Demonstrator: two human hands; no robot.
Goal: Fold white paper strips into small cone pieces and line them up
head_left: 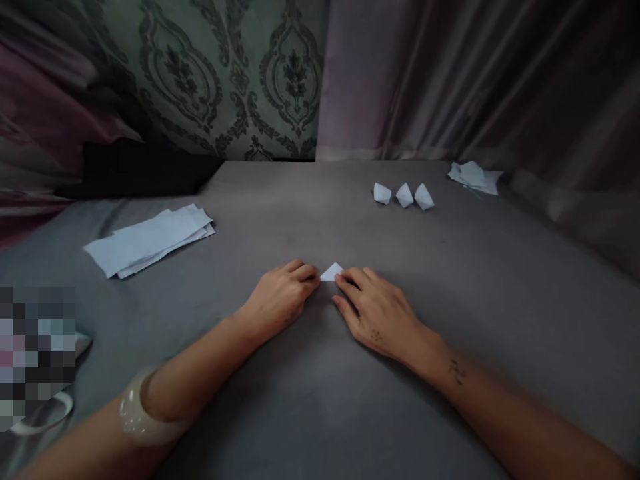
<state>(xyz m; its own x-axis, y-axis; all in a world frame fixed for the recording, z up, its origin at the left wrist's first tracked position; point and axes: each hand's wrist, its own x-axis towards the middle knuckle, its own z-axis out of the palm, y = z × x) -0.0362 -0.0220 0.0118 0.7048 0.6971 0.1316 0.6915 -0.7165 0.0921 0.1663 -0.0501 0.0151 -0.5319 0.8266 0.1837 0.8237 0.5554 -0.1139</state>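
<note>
A small folded white paper piece (331, 272) lies on the grey cloth surface (320, 400) in the middle. My left hand (280, 297) rests beside it on the left, fingers curled together and pressing its edge. My right hand (373, 310) lies on the right, fingertips pinched on the paper's other side. Both hands hold the same paper flat against the cloth. A pale bangle (137, 407) sits on my left forearm.
A stack of white paper strips (150, 240) lies at the left. Three small folded paper pieces (404, 195) stand in a row at the back right, with more crumpled paper (475, 177) beyond. Curtains and patterned fabric hang behind. A blurred patch covers the lower left.
</note>
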